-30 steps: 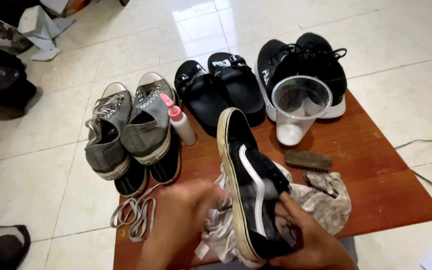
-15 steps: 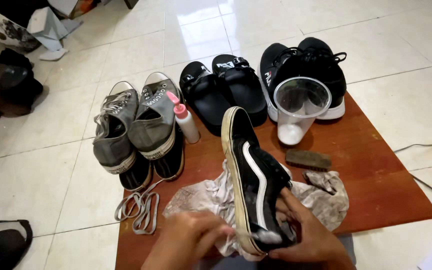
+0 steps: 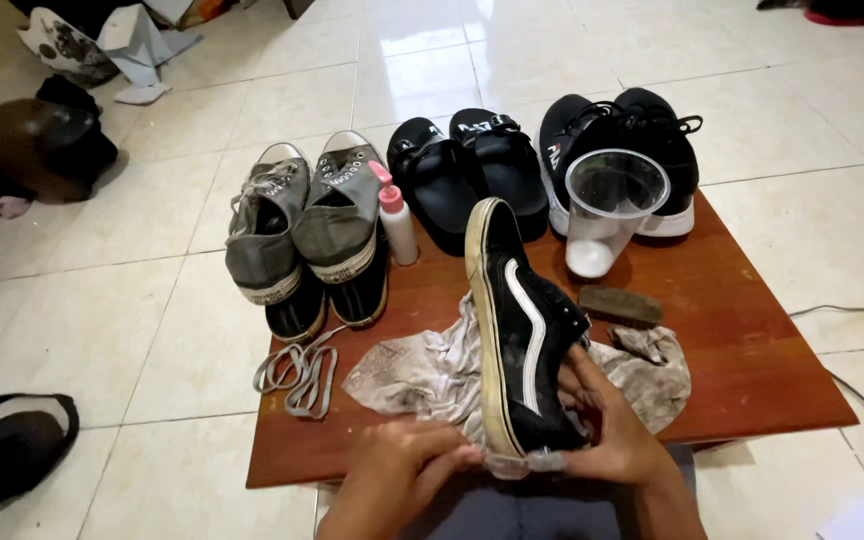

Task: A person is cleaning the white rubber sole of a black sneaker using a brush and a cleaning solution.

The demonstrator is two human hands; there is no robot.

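Left hand: the left hand (image 3: 402,470) comes up from the bottom edge, palm turned inward, fingers curled toward the heel of the black sneaker (image 3: 522,340); its grip closes on the dirty rag (image 3: 422,370) where the cloth meets the sole.
Right hand: the right hand (image 3: 612,430) wraps the heel end of the sneaker from the far side, thumb along the lower edge, fingers bent over the upper; its grip is shut firmly on the shoe.
Black sneaker: held on its side above the near edge of the bench (image 3: 752,340), toe pointing away from the person, white stripe facing right, pale sole edge facing left.
Rag: grey and stained, spread under and on both sides of the sneaker, touching it.
Brush: a dark brush block (image 3: 620,305) lies on the bench just beyond the rag's right part.
Cup: a clear plastic cup (image 3: 612,205) stands upright behind the brush, with white at its bottom.
Bottle: a small white bottle with a pink cap (image 3: 397,225) stands beside the 2 grey sneakers (image 3: 302,225).
Laces: loose grey laces (image 3: 297,370) hang over the bench's left edge.
Other shoes: 2 black slides (image 3: 472,165) and 2 black trainers (image 3: 632,130) sit along the far edge.
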